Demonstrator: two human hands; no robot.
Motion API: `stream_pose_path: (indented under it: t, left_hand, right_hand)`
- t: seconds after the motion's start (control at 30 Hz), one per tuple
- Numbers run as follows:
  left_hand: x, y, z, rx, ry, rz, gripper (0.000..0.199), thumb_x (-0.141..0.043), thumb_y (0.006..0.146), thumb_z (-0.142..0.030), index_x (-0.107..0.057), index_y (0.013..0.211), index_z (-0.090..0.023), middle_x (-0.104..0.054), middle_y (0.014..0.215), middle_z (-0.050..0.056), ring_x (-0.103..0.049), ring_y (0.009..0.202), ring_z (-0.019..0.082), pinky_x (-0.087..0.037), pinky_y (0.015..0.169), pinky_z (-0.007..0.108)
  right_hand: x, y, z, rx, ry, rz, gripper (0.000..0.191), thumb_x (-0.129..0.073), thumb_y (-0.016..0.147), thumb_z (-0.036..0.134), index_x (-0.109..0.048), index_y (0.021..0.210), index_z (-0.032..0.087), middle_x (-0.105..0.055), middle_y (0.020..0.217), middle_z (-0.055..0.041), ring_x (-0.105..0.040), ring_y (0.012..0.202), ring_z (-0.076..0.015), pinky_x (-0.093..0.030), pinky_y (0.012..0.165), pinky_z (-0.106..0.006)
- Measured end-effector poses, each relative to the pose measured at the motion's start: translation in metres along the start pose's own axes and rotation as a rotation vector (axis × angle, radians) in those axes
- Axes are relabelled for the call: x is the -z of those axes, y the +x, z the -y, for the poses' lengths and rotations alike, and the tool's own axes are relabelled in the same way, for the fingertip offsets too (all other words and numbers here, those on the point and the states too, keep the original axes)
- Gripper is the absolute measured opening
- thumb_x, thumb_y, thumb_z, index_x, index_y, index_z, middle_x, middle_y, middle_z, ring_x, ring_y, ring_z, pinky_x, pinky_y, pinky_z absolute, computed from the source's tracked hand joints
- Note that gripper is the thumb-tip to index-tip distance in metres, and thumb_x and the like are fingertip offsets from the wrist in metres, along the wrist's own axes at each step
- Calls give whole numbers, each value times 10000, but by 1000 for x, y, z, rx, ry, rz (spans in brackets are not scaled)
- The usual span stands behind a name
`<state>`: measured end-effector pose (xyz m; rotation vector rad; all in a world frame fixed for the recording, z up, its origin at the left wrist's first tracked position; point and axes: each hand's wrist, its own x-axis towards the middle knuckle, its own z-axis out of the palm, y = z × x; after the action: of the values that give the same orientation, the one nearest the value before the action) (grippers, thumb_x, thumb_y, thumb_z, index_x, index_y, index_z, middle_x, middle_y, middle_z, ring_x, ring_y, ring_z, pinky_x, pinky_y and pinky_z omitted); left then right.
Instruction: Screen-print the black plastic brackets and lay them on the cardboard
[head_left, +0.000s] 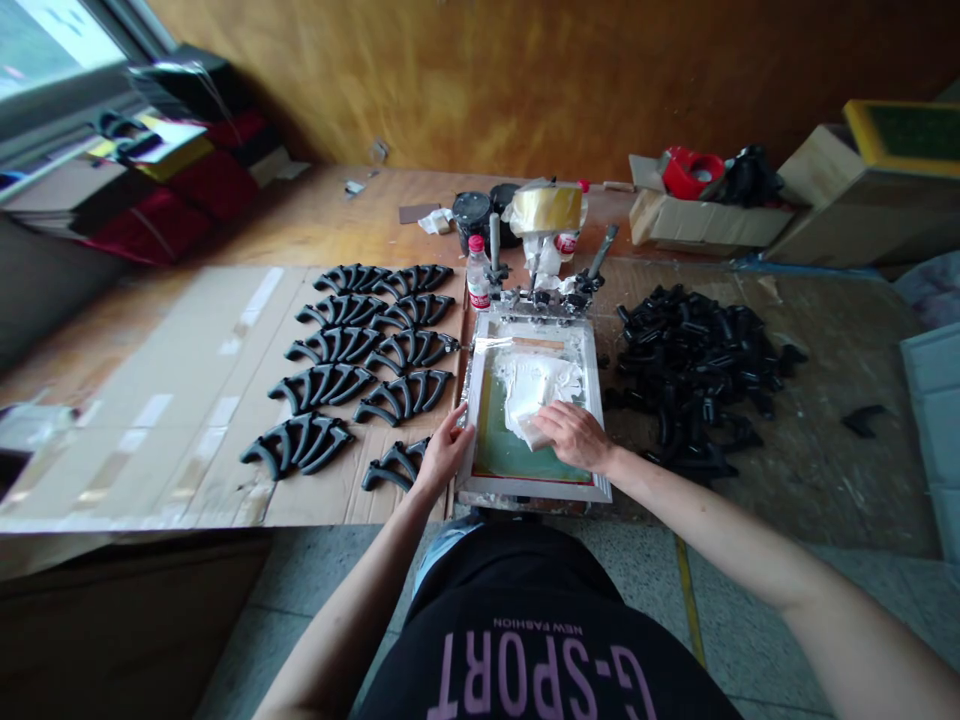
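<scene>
A metal-framed printing screen point(602, 440) with a green mesh lies in the middle of the table, white ink smeared over its centre. My right hand point(571, 434) is closed on a white cloth or scraper point(531, 432) pressed to the mesh; its exact kind is hard to make out. At the screen's left edge rests my left hand point(448, 447), its fingers touching the frame with nothing visible held. A wooden-edged strip point(538, 343) lies across the upper part of the screen. Clamps point(536, 298) stand behind the frame.
Rows of curved black parts point(322, 380) lie on cardboard at the left. A heap of black parts point(690, 360) is at the right. Behind are a red-capped bottle point(478, 275), a dark tub point(472, 220), yellow tape point(547, 210) and an open carton point(709, 225).
</scene>
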<state>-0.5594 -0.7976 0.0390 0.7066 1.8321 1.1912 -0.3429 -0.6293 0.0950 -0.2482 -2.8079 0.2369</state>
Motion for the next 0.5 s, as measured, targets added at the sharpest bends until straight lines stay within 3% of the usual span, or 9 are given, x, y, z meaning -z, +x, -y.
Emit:
stream_pose_path:
  t: [0.13, 0.27, 0.33, 0.4, 0.5]
  left_hand:
    - [2, -3, -7, 19, -34, -1, 709, -621, 809, -500, -469, 1438, -209, -652, 777, 16, -584, 628, 135, -447, 574, 228]
    - [12, -15, -38, 0, -128, 30, 752, -640, 804, -526, -435, 1455, -211, -669, 788, 15, -587, 622, 138, -447, 561, 227]
    - [17, -21, -65, -68, -151, -21, 646, -602, 826, -565, -564, 1343, -180, -658, 766, 16, -580, 635, 135, -444, 564, 223]
    - [19, -22, -96, -155, -175, -96, 556, -528, 858, -608, -692, 1126, -150, -621, 699, 13, -552, 598, 122, -428, 540, 218]
    - [17, -10, -144, -352, -323, -168, 515, -463, 891, -615, -705, 974, -168, -641, 765, 25, -588, 653, 120, -466, 586, 219]
  right_hand:
    - [10, 17, -7, -42, 80, 12, 129, -627, 845, 165, -700, 948, 189, -690, 907, -66, -593, 882, -217, -461, 795, -336]
    - [35, 69, -41, -302, 67, -101, 480, -701, 827, 247, -587, 1294, 241, -693, 1086, -64, -618, 953, -225, -480, 843, -352]
    - [53, 81, -69, -445, 77, -135, 573, -683, 847, 315, -504, 1389, 263, -688, 1093, -62, -624, 924, -219, -487, 826, -359]
    - [70, 72, -99, -631, 99, -207, 505, -592, 906, 387, -502, 1384, 250, -686, 1070, -64, -624, 892, -200, -483, 822, -353]
    - [78, 34, -127, -887, 99, -281, 385, -425, 971, 367, -590, 1243, 150, -683, 1030, -116, -614, 892, -200, -470, 830, -367]
